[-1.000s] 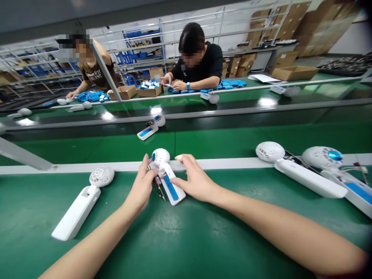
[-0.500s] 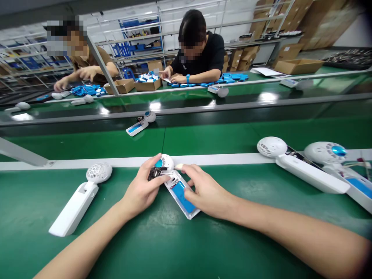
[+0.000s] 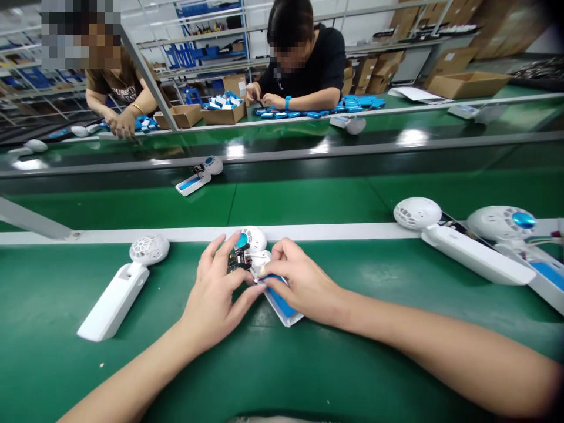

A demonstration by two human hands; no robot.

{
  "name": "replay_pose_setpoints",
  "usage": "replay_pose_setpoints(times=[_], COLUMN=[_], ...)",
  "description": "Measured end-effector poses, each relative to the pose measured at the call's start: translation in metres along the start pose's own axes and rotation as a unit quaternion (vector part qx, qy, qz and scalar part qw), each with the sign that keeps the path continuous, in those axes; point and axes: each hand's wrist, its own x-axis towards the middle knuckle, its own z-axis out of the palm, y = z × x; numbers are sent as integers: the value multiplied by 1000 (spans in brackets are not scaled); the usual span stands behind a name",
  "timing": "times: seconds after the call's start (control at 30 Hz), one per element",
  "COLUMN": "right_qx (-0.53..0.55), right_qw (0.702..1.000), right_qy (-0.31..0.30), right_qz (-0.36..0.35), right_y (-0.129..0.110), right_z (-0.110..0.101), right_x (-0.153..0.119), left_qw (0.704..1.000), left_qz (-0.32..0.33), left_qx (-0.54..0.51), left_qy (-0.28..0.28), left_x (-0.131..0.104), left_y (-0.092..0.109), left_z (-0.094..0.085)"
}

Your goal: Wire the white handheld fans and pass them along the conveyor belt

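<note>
An opened white handheld fan (image 3: pixel 288 321) lies at an angle in front of me, its round head away from me. A blue battery (image 3: pixel 280 302) sits in its handle, partly covered by my fingers. My left hand (image 3: pixel 215 294) grips the fan around its hinge, with the fingers beside the black circuit board (image 3: pixel 238 259) and the thumb at the handle's edge. My right hand (image 3: pixel 304 279) is over the handle, thumb and fingertips pinched together near the hinge. Whatever is between those fingertips is hidden.
Another white fan (image 3: pixel 115 299) lies at the left; two more fans (image 3: pixel 478 252) are at the right. Beyond the white rail (image 3: pixel 335 231), an open fan (image 3: pixel 194 183) rests on the green belt. Two co-workers (image 3: pixel 315 64) work across the line, near cartons (image 3: pixel 224 115) and blue batteries.
My right hand has moved from the handle's side towards the hinge and closed into a pinch. My left thumb has shifted down onto the handle's edge. The far open fan appears further left.
</note>
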Motion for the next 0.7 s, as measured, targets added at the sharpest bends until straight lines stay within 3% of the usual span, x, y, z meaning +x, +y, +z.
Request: replay_pose_setpoints(times=[0.17, 0.37, 0.6, 0.7], right_qx=[29, 104, 157, 167], right_qw=[999, 991, 986, 984], right_qy=[-30, -83, 21, 10], right_qz=[4, 13, 54, 67], right_y=[1, 10, 15, 14], right_z=[0, -1, 6, 3], right_x=[7, 14, 15, 17], left_qw=[999, 987, 963, 946], left_qz=[-17, 36, 34, -35], left_qx=[-39, -96, -237, -302], left_qy=[3, 120, 122, 110], left_x=[-2, -2, 4, 7], left_y=[1, -10, -19, -18], left_z=[4, 18, 26, 21])
